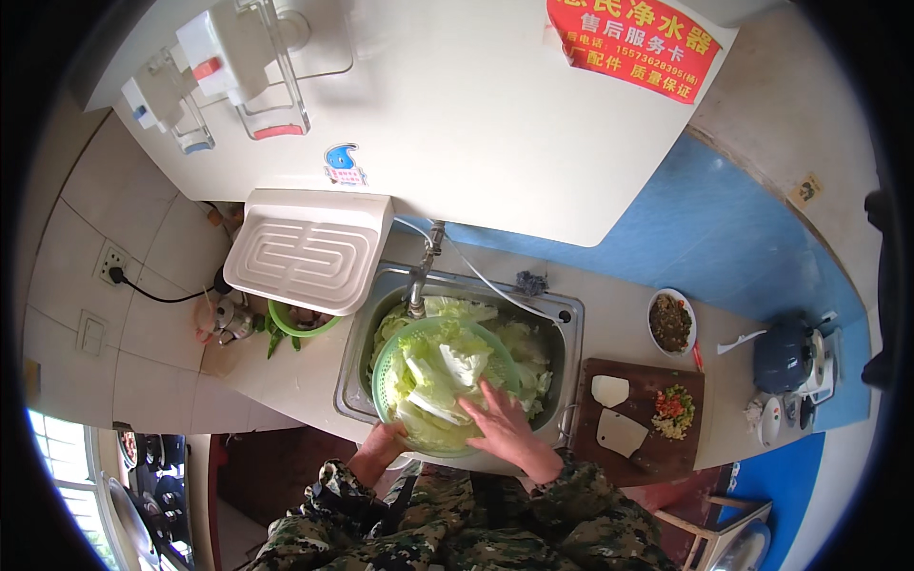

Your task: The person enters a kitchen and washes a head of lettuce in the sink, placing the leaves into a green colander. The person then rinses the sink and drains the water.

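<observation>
A green plastic colander (380, 389) heaped with lettuce leaves (421, 371) is tilted over the front of a stainless steel sink (575, 342). My left hand (382, 444) grips its near left rim, fingers partly hidden. My right hand (503, 428) lies with spread fingers on the leaves and the colander's near right side; whether it presses or holds them, I cannot tell. More lettuce leaves (525, 350) lie in the sink behind and right of the colander. A metal faucet (417, 300) reaches over the sink's back, its outlet just beyond the colander.
Right of the sink, a wooden cutting board (639, 457) bears white pieces and chopped vegetables (673, 412). Behind it stands a bowl of dark food (671, 322). At left are a green bowl (303, 332), green peppers (275, 342) and a water dispenser's drip tray (307, 253). A scouring pad (531, 283) lies behind the sink.
</observation>
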### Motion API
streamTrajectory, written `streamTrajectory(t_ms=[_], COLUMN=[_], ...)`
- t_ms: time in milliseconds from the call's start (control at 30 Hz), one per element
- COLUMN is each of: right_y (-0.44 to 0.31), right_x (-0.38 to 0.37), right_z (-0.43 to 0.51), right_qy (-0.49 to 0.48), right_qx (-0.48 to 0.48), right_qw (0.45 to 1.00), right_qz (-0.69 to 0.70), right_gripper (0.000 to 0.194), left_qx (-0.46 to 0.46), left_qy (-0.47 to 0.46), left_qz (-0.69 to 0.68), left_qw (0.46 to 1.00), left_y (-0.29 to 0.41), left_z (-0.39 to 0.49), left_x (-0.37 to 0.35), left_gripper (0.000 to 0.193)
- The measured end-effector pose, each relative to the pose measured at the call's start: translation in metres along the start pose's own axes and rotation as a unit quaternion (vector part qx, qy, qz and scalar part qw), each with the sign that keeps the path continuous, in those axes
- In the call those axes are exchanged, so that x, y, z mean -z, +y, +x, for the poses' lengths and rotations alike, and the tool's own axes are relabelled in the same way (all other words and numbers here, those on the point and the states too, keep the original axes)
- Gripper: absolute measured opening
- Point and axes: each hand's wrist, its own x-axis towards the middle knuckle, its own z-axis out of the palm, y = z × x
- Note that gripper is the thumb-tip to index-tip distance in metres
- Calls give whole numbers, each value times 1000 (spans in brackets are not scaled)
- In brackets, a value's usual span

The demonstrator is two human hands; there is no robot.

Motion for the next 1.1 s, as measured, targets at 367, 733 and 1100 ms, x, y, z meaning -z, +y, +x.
streamTrajectory(t_ms=[367, 733, 1100], right_y=[-32, 132, 179], right_x=[-45, -24, -114], right_z=[23, 32, 54], right_qy=[13, 118, -162], right_qx=[187, -172, -179], right_qw=[982, 965, 969], right_qz=[25, 157, 47], right_gripper=[66, 50, 129], left_qx=[-33, -30, -65], left_qy=[-33, -82, -47], left_qz=[-21, -39, -94], left_qw=[999, 995, 992], left_y=[-11, 29, 62], left_z=[2, -50, -71], left_x=[7, -36, -36], left_gripper=[53, 64, 73])
